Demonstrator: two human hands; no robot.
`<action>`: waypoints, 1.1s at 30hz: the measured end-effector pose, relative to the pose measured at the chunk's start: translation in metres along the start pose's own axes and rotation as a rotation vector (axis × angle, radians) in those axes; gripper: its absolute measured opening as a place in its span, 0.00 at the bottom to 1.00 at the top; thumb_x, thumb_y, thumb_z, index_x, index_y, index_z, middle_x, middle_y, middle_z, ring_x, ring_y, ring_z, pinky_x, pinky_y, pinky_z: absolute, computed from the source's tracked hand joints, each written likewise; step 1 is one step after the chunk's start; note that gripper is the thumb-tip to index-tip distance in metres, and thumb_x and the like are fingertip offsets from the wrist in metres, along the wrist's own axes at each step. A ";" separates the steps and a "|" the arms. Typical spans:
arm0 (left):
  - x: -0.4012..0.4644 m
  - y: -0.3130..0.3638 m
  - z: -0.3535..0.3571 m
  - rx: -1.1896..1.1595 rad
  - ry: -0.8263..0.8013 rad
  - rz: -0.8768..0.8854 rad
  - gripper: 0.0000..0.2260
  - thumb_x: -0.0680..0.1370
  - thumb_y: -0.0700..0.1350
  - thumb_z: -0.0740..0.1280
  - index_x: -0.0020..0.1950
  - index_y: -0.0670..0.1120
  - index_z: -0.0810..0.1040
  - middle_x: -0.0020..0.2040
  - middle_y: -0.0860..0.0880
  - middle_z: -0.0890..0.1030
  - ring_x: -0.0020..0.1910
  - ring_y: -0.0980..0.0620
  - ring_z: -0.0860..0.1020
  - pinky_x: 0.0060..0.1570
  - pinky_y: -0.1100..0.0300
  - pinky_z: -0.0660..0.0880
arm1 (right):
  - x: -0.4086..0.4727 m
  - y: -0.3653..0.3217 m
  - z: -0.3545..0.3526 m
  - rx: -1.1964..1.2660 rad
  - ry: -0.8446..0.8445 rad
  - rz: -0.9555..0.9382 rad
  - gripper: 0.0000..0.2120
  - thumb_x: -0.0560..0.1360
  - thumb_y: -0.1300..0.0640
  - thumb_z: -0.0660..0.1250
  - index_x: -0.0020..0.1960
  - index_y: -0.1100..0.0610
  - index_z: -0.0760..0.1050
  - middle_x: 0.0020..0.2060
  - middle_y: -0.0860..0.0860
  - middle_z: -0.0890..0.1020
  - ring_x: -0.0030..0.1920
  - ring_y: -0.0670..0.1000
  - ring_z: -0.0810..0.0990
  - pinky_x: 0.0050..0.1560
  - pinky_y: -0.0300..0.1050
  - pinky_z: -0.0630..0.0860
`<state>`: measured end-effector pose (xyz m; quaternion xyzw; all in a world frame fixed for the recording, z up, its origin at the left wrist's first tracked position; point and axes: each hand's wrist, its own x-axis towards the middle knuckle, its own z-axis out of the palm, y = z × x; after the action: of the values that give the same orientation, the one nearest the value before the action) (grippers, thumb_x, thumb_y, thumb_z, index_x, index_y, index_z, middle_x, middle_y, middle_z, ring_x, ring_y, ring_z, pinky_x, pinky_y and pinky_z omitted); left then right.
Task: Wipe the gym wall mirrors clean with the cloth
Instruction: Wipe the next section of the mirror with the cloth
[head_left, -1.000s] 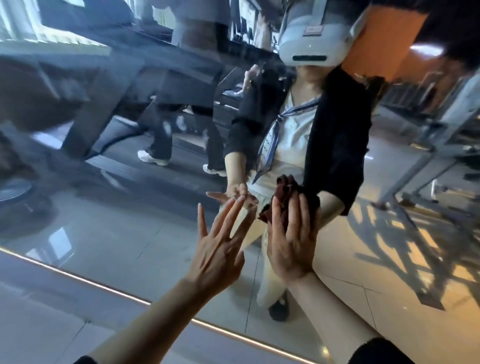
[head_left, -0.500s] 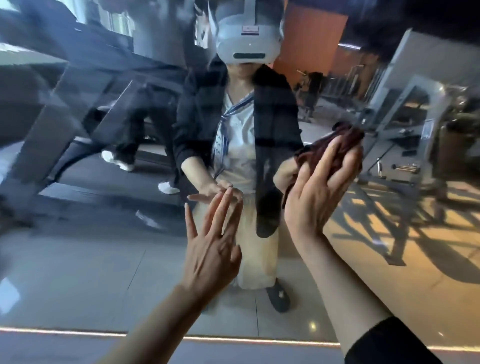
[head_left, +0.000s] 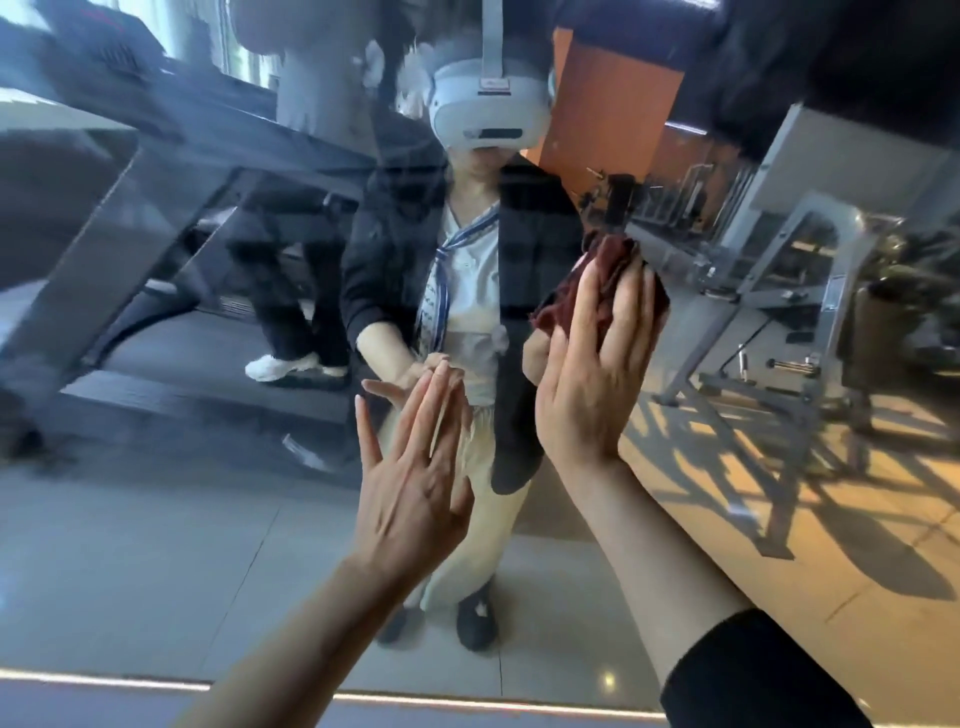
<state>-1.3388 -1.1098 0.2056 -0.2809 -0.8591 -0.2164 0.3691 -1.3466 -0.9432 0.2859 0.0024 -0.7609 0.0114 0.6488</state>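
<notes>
Head view shows the cloth (head_left: 597, 291), dark red and bunched, pressed flat against the mirror (head_left: 156, 545) by the right hand (head_left: 592, 374). Its fingers lie straight and close together over the fabric, palm toward the glass; the cloth sticks out above the fingertips and at both sides of them, and the part under the palm is hidden. The left hand (head_left: 410, 467) lies lower and just beside it, fingers straight and slightly spread, holding nothing, fingertips meeting their own reflection on the glass. Whether its palm also touches cannot be told.

Both forearms rise from the bottom edge; the right one ends in a dark sleeve (head_left: 753, 670) cut off by the frame. A bright strip (head_left: 467, 701) marks the mirror's lower edge, and the other edges lie outside the picture. Glass runs on wide to the left, right and above the hands.

Reflected behind the hands stands the person, headset on, partly covered by the real hands. A treadmill (head_left: 171, 218) fills the reflected left, blurred and smeared. A grey weight machine (head_left: 810, 291) stands in the reflected right over a sunlit floor.
</notes>
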 end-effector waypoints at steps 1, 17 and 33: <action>0.000 0.000 -0.001 0.008 -0.004 0.001 0.40 0.69 0.46 0.68 0.80 0.41 0.60 0.81 0.44 0.56 0.80 0.48 0.53 0.73 0.29 0.46 | 0.002 -0.003 0.004 0.007 0.010 -0.014 0.22 0.84 0.58 0.57 0.76 0.65 0.65 0.73 0.68 0.66 0.76 0.65 0.61 0.78 0.62 0.54; 0.000 0.014 0.011 0.132 0.015 -0.051 0.49 0.66 0.45 0.77 0.81 0.44 0.53 0.82 0.44 0.52 0.81 0.45 0.50 0.72 0.27 0.48 | 0.006 0.011 -0.004 0.029 -0.033 -0.128 0.26 0.80 0.61 0.65 0.77 0.60 0.66 0.75 0.63 0.66 0.77 0.61 0.59 0.77 0.65 0.57; 0.153 0.040 -0.061 0.084 0.298 0.393 0.31 0.78 0.44 0.65 0.79 0.39 0.61 0.80 0.42 0.59 0.80 0.44 0.55 0.75 0.33 0.48 | 0.080 0.071 -0.029 -0.082 0.154 0.055 0.24 0.83 0.56 0.58 0.77 0.62 0.65 0.74 0.66 0.66 0.74 0.64 0.62 0.77 0.61 0.57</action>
<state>-1.3695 -1.0661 0.3667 -0.3918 -0.7323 -0.1439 0.5381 -1.3322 -0.8709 0.3681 -0.0461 -0.7083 -0.0018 0.7044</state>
